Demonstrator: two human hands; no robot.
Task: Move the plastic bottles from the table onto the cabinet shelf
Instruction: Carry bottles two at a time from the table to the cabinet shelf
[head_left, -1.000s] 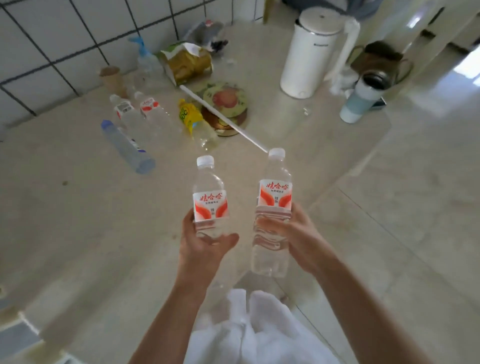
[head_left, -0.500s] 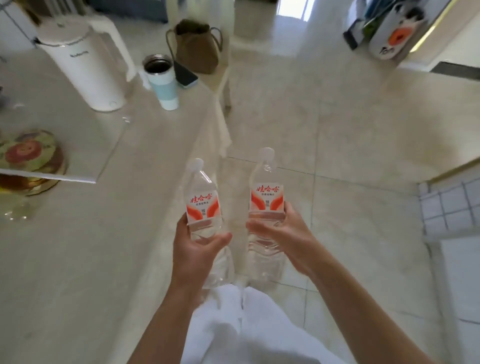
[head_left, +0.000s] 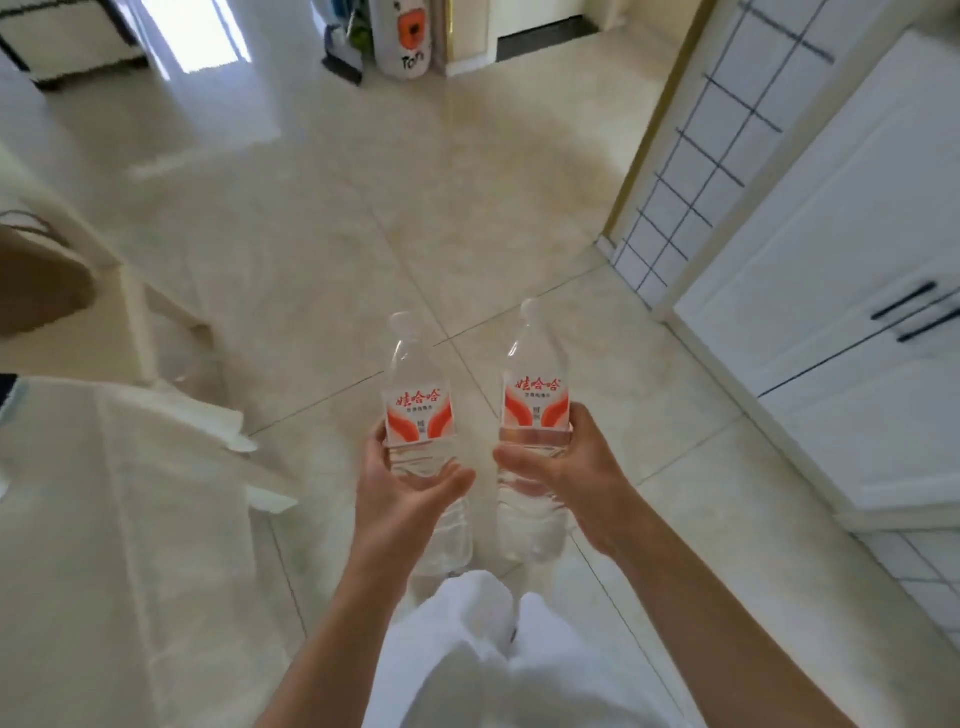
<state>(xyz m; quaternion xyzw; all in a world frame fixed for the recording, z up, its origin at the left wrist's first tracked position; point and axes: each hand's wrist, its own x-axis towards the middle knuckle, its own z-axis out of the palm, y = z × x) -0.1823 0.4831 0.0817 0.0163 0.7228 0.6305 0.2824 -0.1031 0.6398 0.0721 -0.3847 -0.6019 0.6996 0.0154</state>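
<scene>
— Bottles are both in the hands now, I see from my station. The left hand (head_left: 400, 488) is curled around the left water bottle (head_left: 418, 410) just under its red and white label, and the right hand (head_left: 561, 462) wraps the right water bottle (head_left: 535, 400) at the same height.

— How do they stand?

— Both upright, caps up and away from the person, long axis nearly vertical, a little apart from each other and not touching. They hang over the tiled floor (head_left: 467, 208), with the table edge (head_left: 104, 493) on the left side.

— And the cabinet?

— The white cabinet (head_left: 831, 260) with dark handles (head_left: 904, 301) is on the right side, near the right hand. Its doors look closed, and I cannot see any shelf from here.

— So which hand goes first?

— I judge the right one, because it is nearer. But both hands are full, so opening a door will be the difficulty, if the shelf is behind it.
</scene>
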